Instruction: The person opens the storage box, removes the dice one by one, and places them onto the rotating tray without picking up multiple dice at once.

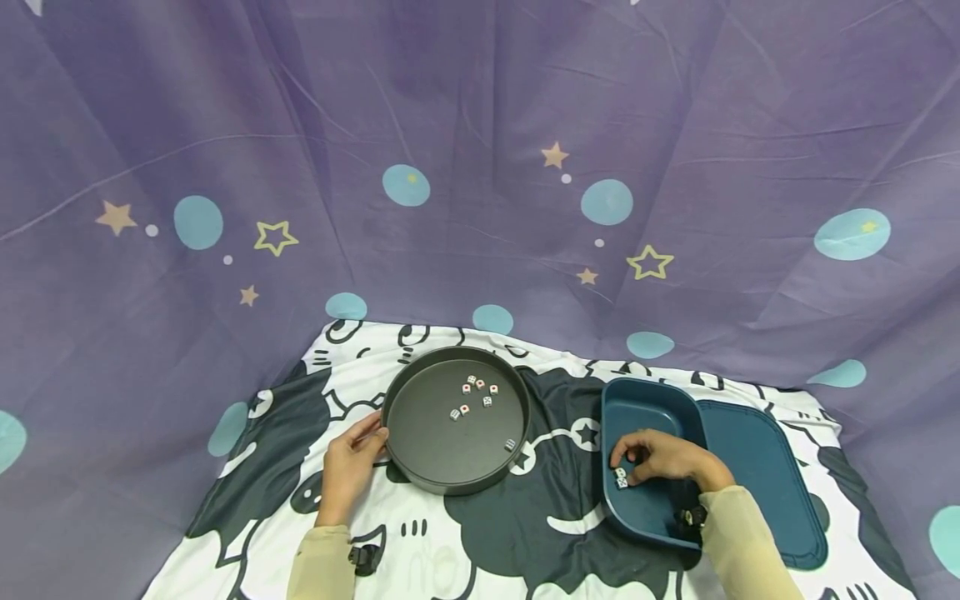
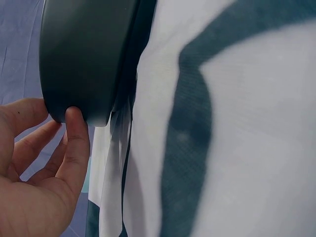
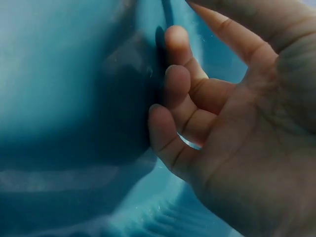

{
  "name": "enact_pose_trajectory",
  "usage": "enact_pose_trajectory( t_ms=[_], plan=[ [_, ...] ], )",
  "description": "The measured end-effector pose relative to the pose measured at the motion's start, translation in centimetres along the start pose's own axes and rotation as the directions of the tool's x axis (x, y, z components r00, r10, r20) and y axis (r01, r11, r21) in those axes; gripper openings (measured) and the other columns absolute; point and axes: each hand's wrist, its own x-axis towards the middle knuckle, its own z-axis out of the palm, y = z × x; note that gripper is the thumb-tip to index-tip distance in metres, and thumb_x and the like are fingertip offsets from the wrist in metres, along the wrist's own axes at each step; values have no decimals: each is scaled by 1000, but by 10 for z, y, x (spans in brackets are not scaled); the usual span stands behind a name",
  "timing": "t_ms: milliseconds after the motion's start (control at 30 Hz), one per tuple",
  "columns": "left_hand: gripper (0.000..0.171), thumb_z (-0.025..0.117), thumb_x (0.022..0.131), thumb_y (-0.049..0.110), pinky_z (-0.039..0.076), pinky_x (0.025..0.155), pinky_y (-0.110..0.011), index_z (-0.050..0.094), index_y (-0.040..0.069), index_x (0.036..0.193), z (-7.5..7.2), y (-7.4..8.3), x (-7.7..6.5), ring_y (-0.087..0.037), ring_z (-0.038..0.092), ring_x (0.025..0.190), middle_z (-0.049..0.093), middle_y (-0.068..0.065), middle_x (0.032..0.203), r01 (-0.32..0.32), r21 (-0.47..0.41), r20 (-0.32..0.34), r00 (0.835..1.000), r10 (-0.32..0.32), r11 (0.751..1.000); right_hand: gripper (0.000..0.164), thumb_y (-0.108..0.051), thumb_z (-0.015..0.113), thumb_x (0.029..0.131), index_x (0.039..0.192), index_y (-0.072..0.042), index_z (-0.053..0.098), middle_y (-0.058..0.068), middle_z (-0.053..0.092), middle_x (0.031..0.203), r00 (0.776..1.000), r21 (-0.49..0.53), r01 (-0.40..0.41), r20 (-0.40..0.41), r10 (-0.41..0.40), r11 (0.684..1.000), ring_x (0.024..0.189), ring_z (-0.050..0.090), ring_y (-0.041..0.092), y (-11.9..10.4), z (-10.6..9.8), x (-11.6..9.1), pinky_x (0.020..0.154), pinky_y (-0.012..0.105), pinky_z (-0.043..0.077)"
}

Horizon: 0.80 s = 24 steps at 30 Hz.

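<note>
My left hand [image 1: 347, 471] grips the left edge of a round dark pan [image 1: 450, 467], thumb and fingers at its rim; in the left wrist view the fingers [image 2: 74, 143] touch the pan's wall [image 2: 84, 64]. Several small white dice [image 1: 487, 402] lie in the pan, most in a group toward the back, and one die [image 1: 510, 445] by its right wall. Inside a deep blue container [image 1: 652, 396], my right hand [image 1: 663, 458] pinches small white dice [image 1: 621, 478] at its thumb and index fingertips. Curled fingers [image 3: 177, 84] show in the right wrist view, where the dice are hidden.
A flat blue lid [image 1: 757, 475] lies right of the container, partly behind the right forearm. White-and-dark printed cloth [image 1: 517, 533] covers the surface beneath everything. Behind it hangs a purple curtain [image 1: 480, 242] with stars and dots.
</note>
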Motion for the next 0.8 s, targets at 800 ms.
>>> enact_pose_trajectory(
  t_ms=[800],
  plan=[
    [36,69,95,8,60,77,-21,65,-1,130,-1,0,0,-2,69,92,67,-20,123,14,4,6,1000,-14,1000,18,-1,77,84,101,-2,72,16,62,87,996,40,31,-81,-27,999,79,52,12,-1,-1,0,62,19,47]
  ],
)
